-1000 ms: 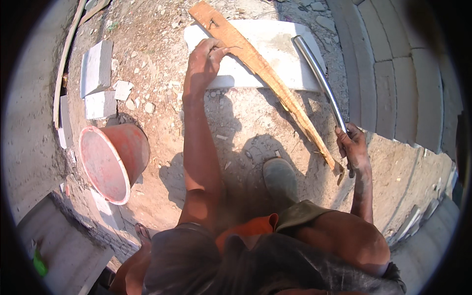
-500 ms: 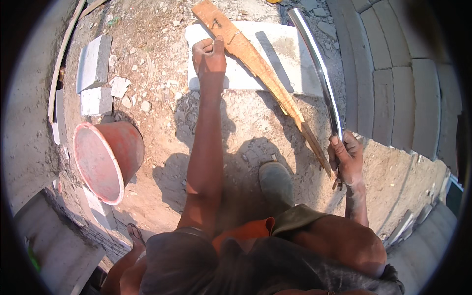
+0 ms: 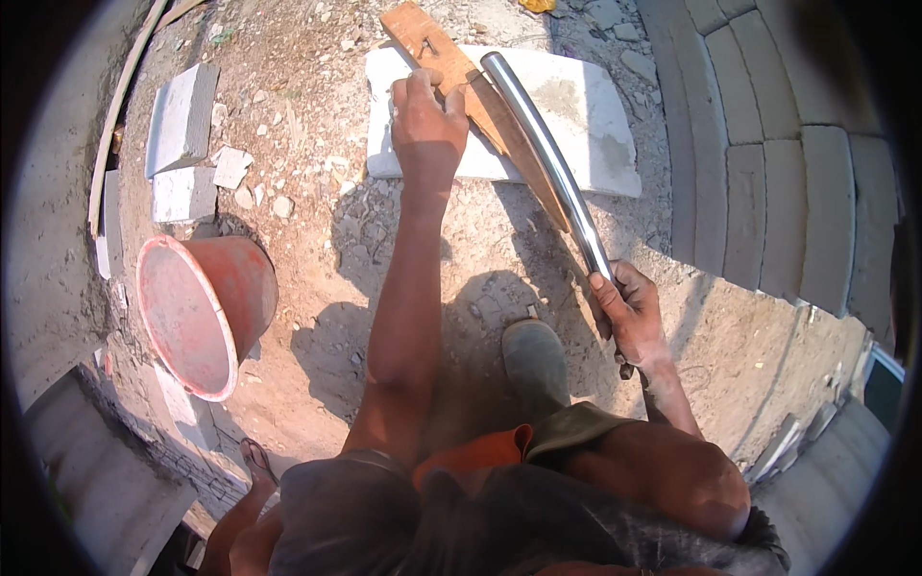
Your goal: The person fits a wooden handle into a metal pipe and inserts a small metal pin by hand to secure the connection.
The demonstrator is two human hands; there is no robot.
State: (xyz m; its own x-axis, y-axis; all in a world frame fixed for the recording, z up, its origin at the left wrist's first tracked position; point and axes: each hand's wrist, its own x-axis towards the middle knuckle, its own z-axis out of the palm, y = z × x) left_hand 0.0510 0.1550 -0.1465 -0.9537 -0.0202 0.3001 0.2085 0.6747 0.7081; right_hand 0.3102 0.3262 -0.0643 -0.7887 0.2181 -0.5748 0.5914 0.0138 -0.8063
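My left hand (image 3: 427, 115) has its fingers curled on the left edge of a wooden board (image 3: 447, 56), with the thumb on the nearer side. The board is wide at its far end, where a dark nail (image 3: 428, 46) seems to stick out, and tapers toward me. It slants across a pale flat block (image 3: 610, 130) on the ground. My right hand (image 3: 636, 312) grips the near end of a shiny metal pipe (image 3: 545, 149). The pipe lies over or just above the board's right edge; whether they touch I cannot tell. A small dark end shows below my right fist.
A dusty red bucket (image 3: 245, 288) lies tipped at the left. Beyond it are white blocks (image 3: 182, 120) and rubble. A block wall (image 3: 768, 173) runs along the right. My boot (image 3: 538, 360) is close in front; another person's sandalled foot (image 3: 257, 459) is at lower left.
My right hand has swung the pipe left, from right of the pale block to along the board. My left hand has shifted slightly right on the board.
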